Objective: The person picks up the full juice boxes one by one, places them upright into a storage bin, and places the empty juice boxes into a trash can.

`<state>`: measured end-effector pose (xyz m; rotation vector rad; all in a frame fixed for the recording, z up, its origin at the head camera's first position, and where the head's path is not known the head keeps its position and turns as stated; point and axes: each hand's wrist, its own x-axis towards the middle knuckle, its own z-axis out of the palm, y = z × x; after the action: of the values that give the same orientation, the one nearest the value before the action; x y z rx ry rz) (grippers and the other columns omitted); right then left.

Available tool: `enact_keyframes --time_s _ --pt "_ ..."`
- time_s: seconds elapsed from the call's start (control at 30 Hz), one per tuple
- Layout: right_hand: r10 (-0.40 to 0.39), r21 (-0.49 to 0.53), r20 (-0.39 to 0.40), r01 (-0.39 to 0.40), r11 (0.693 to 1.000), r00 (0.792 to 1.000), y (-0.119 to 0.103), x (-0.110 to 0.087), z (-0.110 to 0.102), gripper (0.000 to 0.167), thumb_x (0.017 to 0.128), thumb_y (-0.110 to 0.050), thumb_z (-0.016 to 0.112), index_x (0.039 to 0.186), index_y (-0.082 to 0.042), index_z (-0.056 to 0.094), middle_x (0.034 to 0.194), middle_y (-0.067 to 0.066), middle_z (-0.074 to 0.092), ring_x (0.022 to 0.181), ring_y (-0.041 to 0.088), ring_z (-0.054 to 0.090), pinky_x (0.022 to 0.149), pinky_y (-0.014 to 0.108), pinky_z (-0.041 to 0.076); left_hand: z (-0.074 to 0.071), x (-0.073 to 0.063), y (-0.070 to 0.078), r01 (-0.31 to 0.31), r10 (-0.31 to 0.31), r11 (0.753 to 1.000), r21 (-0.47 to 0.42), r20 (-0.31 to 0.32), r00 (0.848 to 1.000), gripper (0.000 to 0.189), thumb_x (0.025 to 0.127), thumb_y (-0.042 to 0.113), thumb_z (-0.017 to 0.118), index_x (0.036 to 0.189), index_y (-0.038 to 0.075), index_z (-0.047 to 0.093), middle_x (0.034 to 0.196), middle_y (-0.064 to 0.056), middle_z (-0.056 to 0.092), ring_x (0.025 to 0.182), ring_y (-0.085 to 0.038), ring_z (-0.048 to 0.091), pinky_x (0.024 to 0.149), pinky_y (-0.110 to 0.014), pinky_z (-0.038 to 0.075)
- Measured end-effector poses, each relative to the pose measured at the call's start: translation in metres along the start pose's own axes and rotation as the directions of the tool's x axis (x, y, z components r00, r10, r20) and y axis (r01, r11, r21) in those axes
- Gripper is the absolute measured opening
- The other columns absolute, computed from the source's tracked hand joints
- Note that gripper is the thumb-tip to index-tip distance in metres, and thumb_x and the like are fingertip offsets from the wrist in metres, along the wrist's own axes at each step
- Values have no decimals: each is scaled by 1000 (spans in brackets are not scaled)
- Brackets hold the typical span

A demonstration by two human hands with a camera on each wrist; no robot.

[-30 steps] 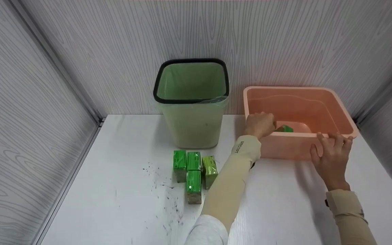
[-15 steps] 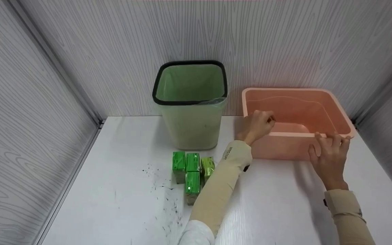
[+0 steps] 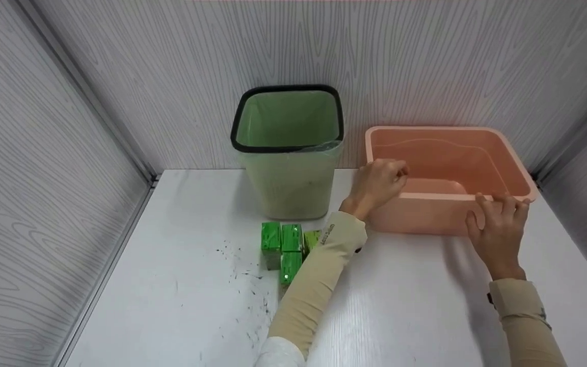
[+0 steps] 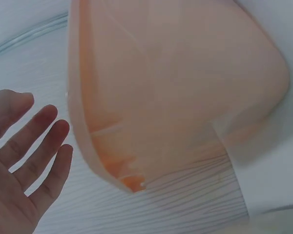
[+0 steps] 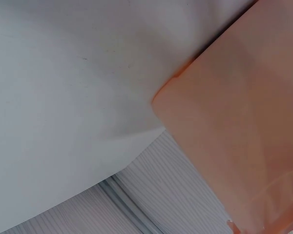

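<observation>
My left hand has drawn back leftward, loose and empty, release seemingly done, while my right hand grips the pink tub at frame right.

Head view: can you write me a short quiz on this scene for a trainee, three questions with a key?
1. Multiple choice. The green bin has a rim of which colour?
A) white
B) black
C) orange

2. True or false: the left hand is reaching down into the green bin.

3. Fill in the blank: the right hand touches the edge of the ____.

Key:
1. B
2. False; the left hand is by the pink tub.
3. pink tub
</observation>
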<state>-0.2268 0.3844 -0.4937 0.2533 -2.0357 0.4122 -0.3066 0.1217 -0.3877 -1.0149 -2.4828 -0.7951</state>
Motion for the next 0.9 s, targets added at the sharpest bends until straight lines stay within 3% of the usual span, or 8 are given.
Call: enact_keyframes --time_s 0.4,0.63,0.73,0.9 --pt "-1 0 8 1 1000 1000 0 -1 1 31 88 -6 68 117 6 68 111 36 54 99 58 43 106 77 18 -26 -23 -8 4 -4 1000 3 40 999 13 100 13 63 105 10 75 96 0 74 80 -10 65 66 -21 48" --pt "-6 18 21 5 1000 1000 5 10 4 30 91 -10 65 117 5 67 108 37 53 99 57 42 102 75 24 -39 -24 -8 43 -43 999 -10 41 998 16 101 17 64 113 10 72 99 -1 73 74 -8 58 62 -18 42" --pt "-10 28 14 9 1000 1000 8 13 4 31 90 -11 65 116 6 68 107 37 53 98 57 42 95 72 27 -43 -26 -6 50 -50 999 -4 32 998 16 101 20 64 112 10 72 102 0 74 76 -7 60 63 -16 44" --pt "0 29 21 0 1000 1000 10 8 2 29 90 -10 65 114 6 67 107 37 54 98 57 42 97 74 27 -51 -40 -4 68 -69 998 5 22 997 16 101 19 65 113 10 73 104 -1 74 84 -9 65 69 -18 49"
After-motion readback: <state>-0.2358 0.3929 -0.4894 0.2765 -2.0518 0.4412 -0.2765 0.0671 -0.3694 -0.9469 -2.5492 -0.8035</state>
